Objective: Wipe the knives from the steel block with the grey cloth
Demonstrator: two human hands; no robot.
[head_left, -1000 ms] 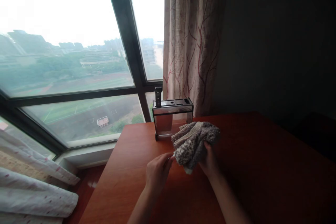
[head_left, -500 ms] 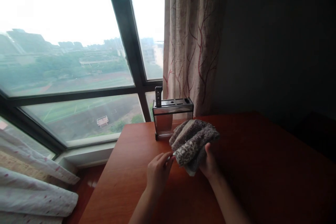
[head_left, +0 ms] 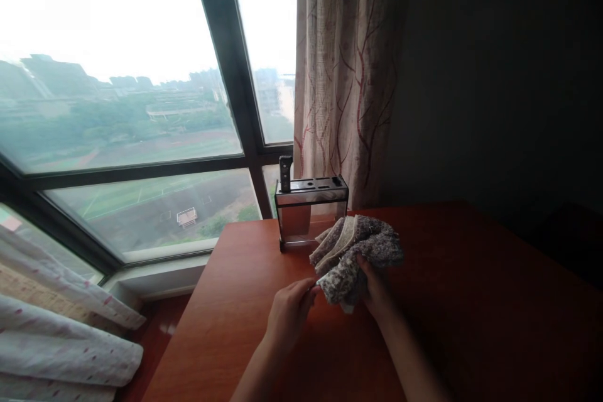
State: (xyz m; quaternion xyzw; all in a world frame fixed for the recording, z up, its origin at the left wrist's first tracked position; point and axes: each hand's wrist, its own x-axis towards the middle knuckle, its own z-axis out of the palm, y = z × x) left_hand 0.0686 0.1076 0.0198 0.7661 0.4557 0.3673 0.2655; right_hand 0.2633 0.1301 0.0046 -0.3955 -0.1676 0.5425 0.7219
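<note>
Two hands at a bunched cloth (head_left: 365,251) above the surface (head_left: 226,326).
The left hand (head_left: 289,308) is closed, fingertips at the cloth's near left end; whether it grips the cloth or something hidden there, I cannot tell. The right hand (head_left: 374,289) holds the cloth from the right, thumb on top. Just beyond the cloth stands a clear, dark-framed holder (head_left: 294,221), a dark handle (head_left: 285,173) upright at its left end. Farther back are a curtain (head_left: 348,63) and a window (head_left: 141,110).
</note>
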